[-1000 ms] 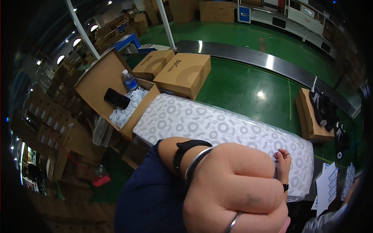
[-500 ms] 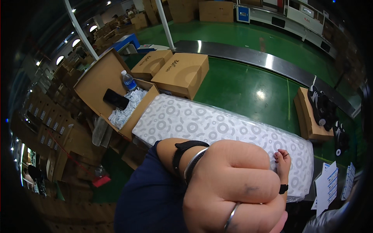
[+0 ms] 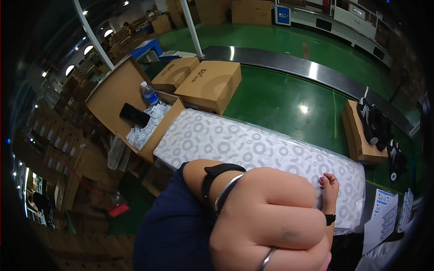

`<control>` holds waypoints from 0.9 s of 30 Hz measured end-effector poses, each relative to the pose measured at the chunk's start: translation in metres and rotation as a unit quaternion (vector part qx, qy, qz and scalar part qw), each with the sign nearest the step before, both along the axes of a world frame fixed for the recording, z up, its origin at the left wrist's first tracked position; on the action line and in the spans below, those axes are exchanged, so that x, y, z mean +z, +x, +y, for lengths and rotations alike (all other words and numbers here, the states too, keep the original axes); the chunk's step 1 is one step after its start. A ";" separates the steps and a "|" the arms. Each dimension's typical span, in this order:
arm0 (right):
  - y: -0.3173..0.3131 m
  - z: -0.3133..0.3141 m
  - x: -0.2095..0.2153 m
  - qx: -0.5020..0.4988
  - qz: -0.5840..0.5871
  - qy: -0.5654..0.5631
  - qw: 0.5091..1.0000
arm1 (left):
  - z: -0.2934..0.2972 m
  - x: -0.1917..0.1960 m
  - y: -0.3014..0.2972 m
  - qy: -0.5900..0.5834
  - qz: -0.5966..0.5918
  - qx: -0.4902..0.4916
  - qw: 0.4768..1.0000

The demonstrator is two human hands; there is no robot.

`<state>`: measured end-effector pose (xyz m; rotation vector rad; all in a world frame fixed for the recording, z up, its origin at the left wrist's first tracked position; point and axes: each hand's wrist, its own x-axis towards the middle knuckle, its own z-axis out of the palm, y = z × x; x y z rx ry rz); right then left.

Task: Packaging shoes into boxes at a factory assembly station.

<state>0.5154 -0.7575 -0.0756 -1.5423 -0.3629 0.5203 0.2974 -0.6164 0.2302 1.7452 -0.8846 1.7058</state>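
Observation:
My left hand is a closed fist held up very near the camera, filling the lower middle of the view. It has a ring on one finger, with a black watch band and a silver bangle on the wrist, and nothing shows inside it. My right hand lies partly hidden behind the fist, its fingertips resting on the near right part of a large stack of white sheets with grey ring patterns, wrapped in clear plastic. A black band circles that wrist.
An open cardboard box at the left holds white packets, a black phone and a water bottle. Two closed brown boxes stand behind the stack. Black shoes lie on a flat box at the right. A conveyor crosses the green floor.
My left fist has drifted slightly right and nearer the camera. My right hand stays on the patterned stack.

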 end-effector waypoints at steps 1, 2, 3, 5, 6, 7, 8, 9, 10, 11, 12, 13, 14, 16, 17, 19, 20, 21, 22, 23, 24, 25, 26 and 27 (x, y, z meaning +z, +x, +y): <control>0.000 0.000 0.000 -0.001 0.001 0.002 1.000 | -0.001 0.000 0.000 -0.001 0.000 -0.002 1.000; 0.000 -0.001 0.001 -0.003 0.001 0.001 1.000 | -0.002 0.001 0.000 -0.010 0.006 0.002 1.000; 0.000 -0.001 0.000 -0.001 0.002 0.004 1.000 | -0.002 0.001 0.000 -0.019 0.012 0.008 1.000; 0.002 -0.001 -0.001 0.001 0.004 0.007 1.000 | 0.000 0.002 0.006 -0.014 -0.006 0.016 1.000; 0.001 -0.001 -0.002 0.004 0.004 0.013 1.000 | 0.000 0.002 0.007 -0.007 -0.026 0.025 0.999; 0.001 -0.001 -0.002 0.007 0.005 0.018 1.000 | 0.000 0.001 0.006 -0.007 -0.026 0.026 0.999; 0.001 -0.001 -0.001 0.007 0.005 0.018 1.000 | 0.000 0.001 0.005 -0.002 -0.012 0.010 1.000; 0.001 -0.001 0.001 0.007 0.001 0.013 1.000 | 0.000 0.001 0.004 0.004 0.002 -0.006 1.000; 0.000 -0.001 0.002 0.007 -0.003 0.009 1.000 | -0.001 0.000 0.003 0.005 0.003 -0.005 1.000; 0.001 -0.001 0.001 0.009 -0.002 0.009 1.000 | -0.003 0.000 0.003 0.001 0.013 -0.013 1.000; 0.002 -0.001 -0.001 0.008 -0.005 0.003 1.000 | -0.004 0.000 0.003 -0.002 0.023 -0.021 1.000; 0.002 -0.002 -0.002 0.004 -0.007 -0.002 1.000 | -0.005 -0.001 0.004 -0.002 0.024 -0.022 0.999; 0.003 -0.003 -0.002 0.003 -0.007 -0.001 1.000 | -0.006 -0.001 0.006 0.008 0.003 -0.006 1.000; 0.004 -0.003 -0.003 0.007 0.005 0.005 1.000 | -0.006 0.001 0.007 0.019 -0.017 0.009 1.000; 0.004 -0.004 -0.003 0.007 0.005 0.006 1.000 | -0.007 0.005 0.007 0.055 -0.049 0.047 0.996; 0.003 -0.006 -0.002 0.004 -0.001 0.006 1.000 | -0.003 0.011 0.011 0.091 -0.082 0.084 0.989; 0.003 -0.006 -0.001 0.003 -0.001 0.007 1.000 | 0.002 0.014 0.014 0.137 -0.110 0.063 0.982; 0.003 -0.006 0.000 0.004 -0.002 0.007 1.000 | 0.005 0.015 0.016 0.182 -0.137 0.044 0.973; 0.002 -0.004 0.001 0.007 -0.003 0.008 1.000 | -0.006 0.014 0.011 0.182 -0.137 0.047 0.972; 0.002 -0.003 0.001 0.010 -0.003 0.008 1.000 | -0.024 0.012 0.003 0.055 -0.078 0.100 0.990; 0.002 -0.004 0.002 0.007 -0.004 0.006 1.000 | -0.034 0.012 0.000 -0.074 -0.017 0.147 0.986; 0.001 -0.005 0.003 0.004 -0.004 0.003 1.000 | -0.028 0.010 0.000 -0.074 -0.016 0.146 0.986; 0.001 -0.006 0.004 0.004 -0.003 0.003 1.000 | -0.016 0.007 0.000 -0.025 -0.003 0.096 0.995; 0.001 -0.005 0.004 0.005 -0.005 0.000 1.000 | -0.009 0.006 0.000 0.024 0.009 0.047 0.999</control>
